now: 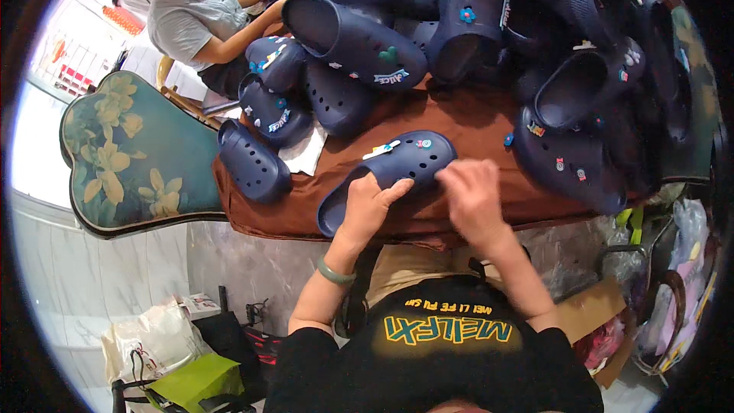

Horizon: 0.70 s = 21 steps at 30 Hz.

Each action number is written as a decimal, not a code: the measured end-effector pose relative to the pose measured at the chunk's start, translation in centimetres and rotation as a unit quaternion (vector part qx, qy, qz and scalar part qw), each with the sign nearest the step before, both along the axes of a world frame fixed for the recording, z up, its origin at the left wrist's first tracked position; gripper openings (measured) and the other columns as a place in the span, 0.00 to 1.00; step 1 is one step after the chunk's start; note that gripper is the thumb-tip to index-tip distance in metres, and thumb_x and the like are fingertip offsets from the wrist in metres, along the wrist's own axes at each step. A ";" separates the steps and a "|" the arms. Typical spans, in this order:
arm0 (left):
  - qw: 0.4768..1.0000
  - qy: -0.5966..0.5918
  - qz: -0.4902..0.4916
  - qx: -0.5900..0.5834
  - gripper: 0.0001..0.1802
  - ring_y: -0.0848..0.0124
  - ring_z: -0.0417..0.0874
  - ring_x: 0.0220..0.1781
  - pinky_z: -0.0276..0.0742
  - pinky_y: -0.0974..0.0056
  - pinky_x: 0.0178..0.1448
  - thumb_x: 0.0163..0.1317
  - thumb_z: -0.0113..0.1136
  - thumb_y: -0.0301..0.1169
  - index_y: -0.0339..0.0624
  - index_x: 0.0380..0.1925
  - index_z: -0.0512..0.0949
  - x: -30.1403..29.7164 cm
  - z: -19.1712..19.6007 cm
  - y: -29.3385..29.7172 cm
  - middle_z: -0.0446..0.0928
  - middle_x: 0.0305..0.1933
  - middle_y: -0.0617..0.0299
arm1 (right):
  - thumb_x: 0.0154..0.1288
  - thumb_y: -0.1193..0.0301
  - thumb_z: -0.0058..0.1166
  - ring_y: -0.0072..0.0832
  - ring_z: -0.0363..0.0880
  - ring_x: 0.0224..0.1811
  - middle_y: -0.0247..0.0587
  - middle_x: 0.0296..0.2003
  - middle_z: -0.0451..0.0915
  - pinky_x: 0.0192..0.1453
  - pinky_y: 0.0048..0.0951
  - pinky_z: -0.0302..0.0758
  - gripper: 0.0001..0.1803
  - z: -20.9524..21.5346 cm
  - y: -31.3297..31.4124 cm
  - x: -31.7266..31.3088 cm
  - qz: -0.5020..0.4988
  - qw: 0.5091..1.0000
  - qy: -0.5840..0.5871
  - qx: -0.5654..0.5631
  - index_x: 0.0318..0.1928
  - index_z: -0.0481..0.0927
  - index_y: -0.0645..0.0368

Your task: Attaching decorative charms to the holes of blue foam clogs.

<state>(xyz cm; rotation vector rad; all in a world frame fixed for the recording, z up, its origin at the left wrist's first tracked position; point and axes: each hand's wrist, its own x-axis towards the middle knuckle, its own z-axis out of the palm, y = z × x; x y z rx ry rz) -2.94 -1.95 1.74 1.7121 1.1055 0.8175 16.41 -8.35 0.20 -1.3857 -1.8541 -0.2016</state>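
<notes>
A navy clog [417,159] with round holes lies on the brown cloth in front of me, with a white and yellow charm and a pink and blue one on its upper. My left hand [367,206] grips it, fingers tucked inside the foot opening and thumb outside along the upper. Just right of the toe is my right hand [475,197], its curled fingers smeared by motion. Whether anything is between them I cannot make out. Another navy clog [252,164], with no charms visible, rests to the left beside a white paper [306,149].
Many charm-decorated navy clogs [355,42] are piled across the table's far side and right. The brown tablecloth [478,122] shows between them. A floral chair back [130,153] stands left. Another person [195,19] sits far left. Bags [157,340] and a cardboard box [585,310] lie below.
</notes>
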 end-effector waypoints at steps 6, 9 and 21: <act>0.997 -0.036 0.002 -0.066 0.18 0.74 0.81 0.42 0.76 0.68 0.50 0.56 0.67 0.29 0.33 0.46 0.79 0.7 0.2 0.3 0.81 0.43 0.62 | 0.59 0.69 0.51 0.39 0.56 0.71 0.44 0.61 0.68 0.75 0.56 0.37 0.24 1.0 1.8 8.1 -0.251 0.857 -0.391 -0.224 0.57 0.72 0.61; 0.993 -0.095 0.014 -0.070 0.17 0.71 0.83 0.40 0.77 0.66 0.48 0.53 0.67 0.30 0.32 0.42 0.79 0.7 -0.4 0.2 0.83 0.39 0.58 | 0.56 0.68 0.54 0.40 0.57 0.70 0.43 0.55 0.71 0.75 0.58 0.35 0.22 1.1 2.3 9.0 -0.227 0.840 -0.427 -0.244 0.52 0.76 0.61; 0.992 -0.103 -0.025 -0.067 0.21 0.71 0.82 0.44 0.75 0.66 0.52 0.54 0.67 0.35 0.31 0.44 0.79 0.3 -0.6 -0.1 0.83 0.41 0.56 | 0.53 0.73 0.57 0.38 0.72 0.50 0.42 0.41 0.77 0.70 0.54 0.52 0.10 -0.9 2.4 7.8 -0.124 0.937 -0.290 -0.153 0.38 0.76 0.58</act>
